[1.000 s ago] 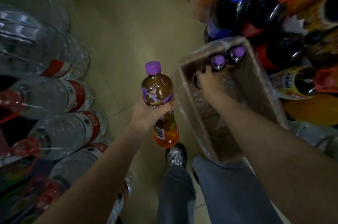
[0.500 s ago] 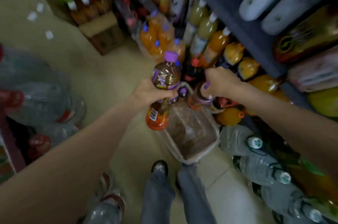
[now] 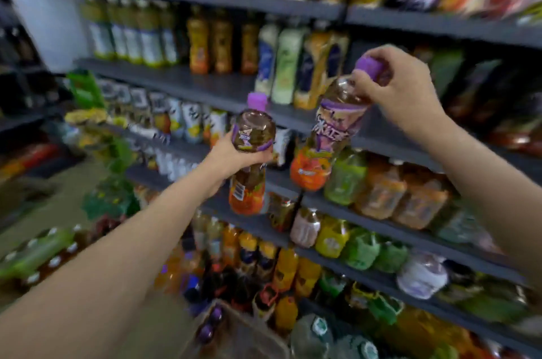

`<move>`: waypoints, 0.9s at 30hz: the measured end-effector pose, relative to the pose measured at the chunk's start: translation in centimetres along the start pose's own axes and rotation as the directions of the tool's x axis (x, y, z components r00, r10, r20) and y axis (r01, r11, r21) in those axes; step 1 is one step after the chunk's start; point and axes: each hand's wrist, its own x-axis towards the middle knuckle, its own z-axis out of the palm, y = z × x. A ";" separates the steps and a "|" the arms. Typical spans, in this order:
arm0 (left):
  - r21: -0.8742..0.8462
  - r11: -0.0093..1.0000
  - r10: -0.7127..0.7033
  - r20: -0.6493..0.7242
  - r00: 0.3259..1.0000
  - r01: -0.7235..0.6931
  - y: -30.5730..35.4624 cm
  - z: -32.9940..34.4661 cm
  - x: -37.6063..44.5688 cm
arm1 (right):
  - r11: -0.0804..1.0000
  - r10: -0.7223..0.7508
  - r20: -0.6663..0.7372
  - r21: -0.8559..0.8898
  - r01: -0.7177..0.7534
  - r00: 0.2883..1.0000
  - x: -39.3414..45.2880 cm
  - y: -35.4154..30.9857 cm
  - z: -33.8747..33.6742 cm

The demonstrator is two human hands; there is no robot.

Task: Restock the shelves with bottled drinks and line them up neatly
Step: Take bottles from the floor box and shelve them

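Before the grey shelves [image 3: 187, 85] stocked with drinks, both arms reach forward, each hand carrying one purple-capped bottle of brown tea with an orange and purple label. Left hand [image 3: 234, 157] wraps its grip around the middle of the left bottle [image 3: 249, 159], fingers curled round the label, and holds it upright with the cap up, in front of the edge of a middle shelf. Right hand [image 3: 401, 91] has its grip clamped on the neck and cap of the right bottle [image 3: 328, 135], pinching it from above so the body hangs down and tilts to the lower left. That bottle's orange base is just in front of a row of green and orange bottles [image 3: 378, 185] standing on the shelf below; whether it touches them I cannot tell. The two held bottles are near each other but apart. At the bottom edge, a cardboard tray [image 3: 252, 338] wrapped in plastic sits on the floor with more purple-capped bottles [image 3: 209, 326] inside. Much of the view is blurred.
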 end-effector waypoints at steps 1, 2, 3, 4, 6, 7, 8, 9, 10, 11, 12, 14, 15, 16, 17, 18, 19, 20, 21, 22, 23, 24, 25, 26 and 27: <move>-0.001 0.999 0.039 0.038 0.999 -0.039 2.2 1.5 0.4 | 0.999 0.035 -0.090 0.003 -0.034 0.995 -0.2 0.4 -2.5; -0.011 0.997 0.073 0.067 0.995 -0.073 4.2 3.2 0.7 | 0.998 0.068 -0.166 0.011 -0.068 0.984 -0.5 0.9 -4.7; -0.026 0.994 0.109 0.091 0.990 -0.108 6.0 5.1 0.9 | 0.995 0.098 -0.231 0.019 -0.097 0.968 -0.9 1.4 -6.7; -0.033 0.990 0.142 0.116 0.983 -0.139 7.5 7.0 1.1 | 0.992 0.129 -0.286 0.023 -0.128 0.950 -1.5 2.1 -8.6; -0.048 0.978 0.207 0.183 0.961 -0.201 9.7 11.0 1.2 | 0.983 0.176 -0.377 0.015 -0.184 0.909 -3.0 3.8 -11.7; -0.065 0.971 0.237 0.219 0.947 -0.228 10.7 12.9 1.1 | 0.977 0.198 -0.425 0.010 -0.214 0.884 -3.9 4.9 -13.2; -0.084 0.966 0.259 0.247 0.934 -0.245 11.6 14.8 1.0 | 0.969 0.221 -0.475 0.010 -0.247 0.852 -4.7 6.0 -14.6; -0.099 0.961 0.276 0.273 0.921 -0.259 12.4 16.6 0.9 | 0.961 0.242 -0.529 0.013 -0.278 0.813 -5.4 7.3 -16.0; -0.108 0.957 0.288 0.295 0.911 -0.268 13.3 18.4 0.7 | 0.954 0.253 -0.579 0.015 -0.300 0.775 -6.1 8.6 -17.3; -0.104 0.954 0.300 0.316 0.900 -0.281 13.9 20.2 0.8 | 0.950 0.251 -0.616 0.008 -0.313 0.747 -6.7 9.9 -18.6; -0.089 0.950 0.311 0.335 0.889 -0.299 14.5 21.8 0.9 | 0.947 0.244 -0.635 -0.007 -0.322 0.733 -7.2 11.2 -19.7; -0.071 0.940 0.337 0.368 0.867 -0.335 15.5 25.0 1.4 | 0.945 0.217 -0.649 -0.049 -0.325 0.729 -7.4 13.6 -21.6; -0.062 0.935 0.346 0.378 0.859 -0.349 15.9 26.5 1.9 | 0.946 0.196 -0.655 -0.069 -0.315 0.730 -7.3 14.9 -22.5; -0.052 0.933 0.348 0.385 0.855 -0.357 16.2 28.1 2.3 | 0.949 0.174 -0.660 -0.085 -0.303 0.730 -7.1 16.2 -23.2; -0.048 0.932 0.349 0.391 0.852 -0.359 16.5 29.6 2.8 | 0.952 0.156 -0.665 -0.098 -0.292 0.731 -6.8 17.5 -23.7; -0.049 0.933 0.345 0.392 0.853 -0.355 16.7 31.0 3.3 | 0.954 0.136 -0.666 -0.111 -0.278 0.734 -6.5 18.9 -24.2; -0.051 0.937 0.337 0.388 0.858 -0.345 16.8 32.3 3.9 | 0.956 0.121 -0.665 -0.122 -0.267 0.737 -6.1 20.3 -24.5; -0.051 0.942 0.326 0.377 0.867 -0.331 16.9 33.6 4.6 | 0.957 0.111 -0.664 -0.129 -0.260 0.739 -5.8 21.8 -24.8; -0.049 0.948 0.312 0.362 0.879 -0.316 16.9 34.7 5.2 | 0.958 0.107 -0.662 -0.131 -0.255 0.742 -5.6 23.3 -24.8; -0.049 0.953 0.298 0.344 0.890 -0.300 16.9 35.7 5.9 | 0.959 0.106 -0.658 -0.130 -0.251 0.745 -5.5 24.7 -24.7; -0.046 0.956 0.287 0.330 0.899 -0.289 16.8 36.6 6.5 | 0.960 0.108 -0.653 -0.126 -0.249 0.749 -5.4 26.0 -24.5; -0.038 0.961 0.272 0.319 0.908 -0.275 16.7 37.4 7.2 | 0.960 0.115 -0.644 -0.123 -0.250 0.756 -5.4 27.4 -24.3; -0.028 0.967 0.250 0.312 0.917 -0.254 16.6 38.0 7.9 | 0.959 0.123 -0.632 -0.122 -0.255 0.765 -5.4 28.6 -24.0; -0.022 0.974 0.220 0.310 0.925 -0.224 16.5 38.5 8.6 | 0.958 0.132 -0.621 -0.121 -0.261 0.773 -5.4 29.6 -23.7; -0.016 0.981 0.187 0.317 0.930 -0.192 16.5 38.9 9.1 | 0.958 0.139 -0.614 -0.116 -0.263 0.777 -5.3 30.4 -23.6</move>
